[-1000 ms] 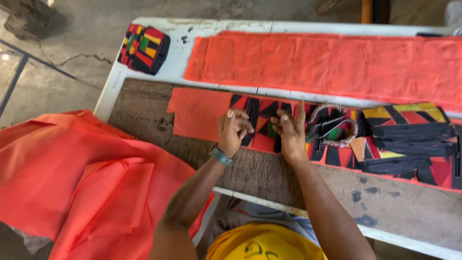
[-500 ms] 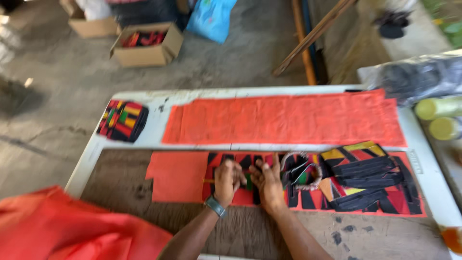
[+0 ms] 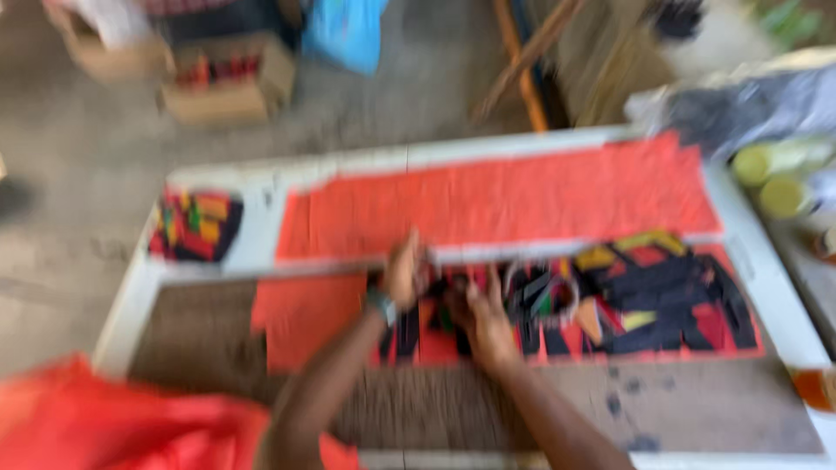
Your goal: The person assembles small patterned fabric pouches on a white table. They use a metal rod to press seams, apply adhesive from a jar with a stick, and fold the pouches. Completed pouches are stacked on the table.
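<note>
The view is heavily blurred. A patterned cloth [image 3: 662, 296] in red, black and yellow lies across the brown worktable [image 3: 200, 339], joined on its left to a plain orange piece [image 3: 305, 318]. My left hand [image 3: 405, 274], a watch on its wrist, rests at the upper edge of the cloth with its fingers curled. My right hand [image 3: 488, 322] presses flat on the patterned cloth just right of it. A pair of scissors [image 3: 544, 292] lies on the cloth beside my right hand. What, if anything, the left fingers pinch is hidden by blur.
A long orange cloth strip [image 3: 496, 204] lies along the table's far side. A small folded patterned piece [image 3: 193, 226] sits at the far left corner. Orange fabric [image 3: 113, 422] hangs at near left. Yellow bottles [image 3: 775, 178] stand right; a cardboard box [image 3: 218, 83] sits on the floor.
The camera has tilted up and the picture has blurred. My left hand has shifted slightly up toward the cloth's far edge. My right hand stays pressed on the patterned cloth.
</note>
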